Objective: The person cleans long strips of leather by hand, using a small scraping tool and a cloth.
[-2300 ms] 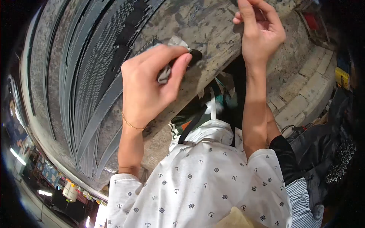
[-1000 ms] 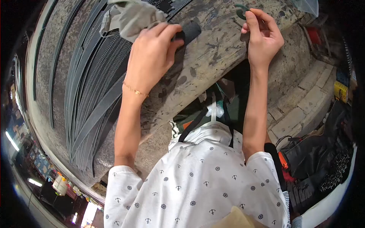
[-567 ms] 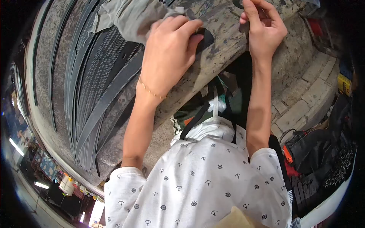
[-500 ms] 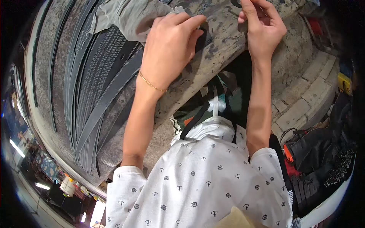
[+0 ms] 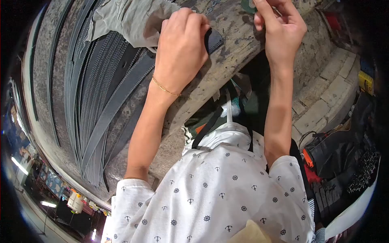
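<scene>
My left hand (image 5: 182,44) is closed, fingers curled over the end of a dark stitched strap (image 5: 109,115) on the worktable (image 5: 178,117). The strap's squared tip pokes out beyond my fingers, and its other end runs down among the bundle. A crumpled grey cloth (image 5: 121,20) lies against that hand. At the top edge, my right hand (image 5: 283,28) has thumb and fingers pinched together beside a round dark green disc (image 5: 248,5), which is partly cut off by the frame. The disc sits right at my fingertips, over the table.
Many dark stitched straps (image 5: 97,85) lie bundled on the left of the table, with a few single strips farther out. Below the table edge, a clear plastic bag shows. To the right stand a brick-like ledge (image 5: 320,109), a yellow box (image 5: 365,83) and piled black goods (image 5: 336,158).
My left hand has shifted slightly left, baring more of the strap's tip. More of the green disc shows at my right hand. The cloth has moved a little left.
</scene>
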The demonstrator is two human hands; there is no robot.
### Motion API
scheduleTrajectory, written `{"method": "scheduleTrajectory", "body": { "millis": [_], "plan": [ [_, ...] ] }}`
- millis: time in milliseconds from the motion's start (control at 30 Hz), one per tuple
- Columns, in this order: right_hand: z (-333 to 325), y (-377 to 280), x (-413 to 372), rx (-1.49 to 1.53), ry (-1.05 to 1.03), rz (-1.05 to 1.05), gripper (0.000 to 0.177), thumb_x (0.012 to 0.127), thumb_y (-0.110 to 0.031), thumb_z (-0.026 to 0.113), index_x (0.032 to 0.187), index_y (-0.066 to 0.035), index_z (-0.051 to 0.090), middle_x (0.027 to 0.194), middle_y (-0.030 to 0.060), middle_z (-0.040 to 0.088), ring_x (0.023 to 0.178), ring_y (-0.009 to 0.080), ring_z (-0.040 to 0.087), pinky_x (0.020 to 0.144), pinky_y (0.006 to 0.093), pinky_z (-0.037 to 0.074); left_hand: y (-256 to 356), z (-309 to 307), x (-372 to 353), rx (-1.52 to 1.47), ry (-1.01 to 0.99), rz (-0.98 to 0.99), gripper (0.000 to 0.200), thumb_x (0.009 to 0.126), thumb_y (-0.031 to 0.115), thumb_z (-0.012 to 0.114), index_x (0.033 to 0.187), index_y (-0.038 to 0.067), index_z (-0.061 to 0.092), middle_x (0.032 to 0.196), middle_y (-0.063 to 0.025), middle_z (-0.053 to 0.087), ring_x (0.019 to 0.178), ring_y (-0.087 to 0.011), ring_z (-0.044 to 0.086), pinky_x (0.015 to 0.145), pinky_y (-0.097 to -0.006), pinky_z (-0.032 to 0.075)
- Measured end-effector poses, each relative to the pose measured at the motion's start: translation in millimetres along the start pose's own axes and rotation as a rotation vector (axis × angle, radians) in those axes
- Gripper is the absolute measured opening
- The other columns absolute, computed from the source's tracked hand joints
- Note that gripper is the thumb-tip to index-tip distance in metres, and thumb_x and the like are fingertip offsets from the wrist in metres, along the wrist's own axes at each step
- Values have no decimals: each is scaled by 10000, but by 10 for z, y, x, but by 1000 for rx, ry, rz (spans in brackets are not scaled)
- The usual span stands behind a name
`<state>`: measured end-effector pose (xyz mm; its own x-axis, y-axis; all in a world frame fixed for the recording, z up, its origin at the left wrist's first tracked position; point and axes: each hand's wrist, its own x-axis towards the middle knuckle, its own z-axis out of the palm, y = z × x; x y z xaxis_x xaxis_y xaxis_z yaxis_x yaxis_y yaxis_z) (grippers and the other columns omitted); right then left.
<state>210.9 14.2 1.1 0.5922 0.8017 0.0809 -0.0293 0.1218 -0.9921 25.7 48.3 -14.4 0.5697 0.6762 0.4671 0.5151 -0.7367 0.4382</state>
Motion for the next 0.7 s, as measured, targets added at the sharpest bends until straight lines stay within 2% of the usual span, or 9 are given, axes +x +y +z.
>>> {"method": "scheduleTrajectory", "body": {
  "millis": [33,100,167,267,333,433,467,533,700],
  "plan": [
    [-1,-64,-24,-22,-22,81,73,927,-32,691,982,11,673,708,-12,617,558,42,539,490,204,416,-6,-19,7,-2,4,-1,116,841,-11,680,948,8,642,892,-110,599,825,-298,605,741,-385,494],
    [-11,-15,-123,-73,-45,75,68,924,-23,687,977,16,670,707,-9,616,559,41,535,490,208,410,-13,-68,2,-272,19,-226,105,840,-5,659,943,-13,641,889,-105,629,795,-250,641,721,-330,513],
    [16,-42,-209,-120,-72,74,64,922,-14,683,973,21,666,706,-5,615,560,41,531,490,212,403,-56,-98,-3,-298,31,-249,154,816,16,663,966,-20,650,899,-93,658,772,-205,658,714,-291,519],
    [97,-152,-295,-202,-107,128,48,909,9,682,948,28,660,705,-7,616,564,29,512,499,206,380,-58,-187,24,-227,-67,-130,194,801,29,686,993,0,688,921,-95,669,792,-221,663,739,-298,528],
    [76,-163,-290,-223,-135,136,35,905,14,680,924,25,651,699,-11,609,568,20,502,501,202,370,-28,-224,35,-386,-142,-283,152,741,-1,740,872,-35,671,958,-153,615,896,-329,631,788,-388,515],
    [85,-150,-310,-269,-181,136,51,893,24,675,871,16,630,686,-21,589,575,3,479,502,198,350,138,-406,120,-363,-189,-319,150,738,-12,717,876,-27,659,933,-160,597,899,-337,620,780,-391,509],
    [92,-147,-318,-295,-198,133,74,886,28,674,843,10,616,679,-27,576,577,-5,467,503,197,341,91,-353,91,-363,-188,-319,150,738,-12,717,876,-27,659,933,-160,597,899,-337,620,780,-391,509],
    [100,-144,-305,-332,-205,149,92,877,31,675,825,5,603,673,-34,565,576,-7,458,502,196,337,-41,-199,5,-321,-26,-77,121,737,-21,710,827,-24,629,901,-156,576,860,-351,592,752,-401,496],
    [70,-49,-303,-335,-231,95,124,860,38,679,795,-5,581,661,-45,544,571,-9,445,505,194,335,-7,-227,41,-246,-42,-11,147,726,-33,705,756,-6,564,839,-154,529,807,-356,538,699,-413,461]
  ]
}}
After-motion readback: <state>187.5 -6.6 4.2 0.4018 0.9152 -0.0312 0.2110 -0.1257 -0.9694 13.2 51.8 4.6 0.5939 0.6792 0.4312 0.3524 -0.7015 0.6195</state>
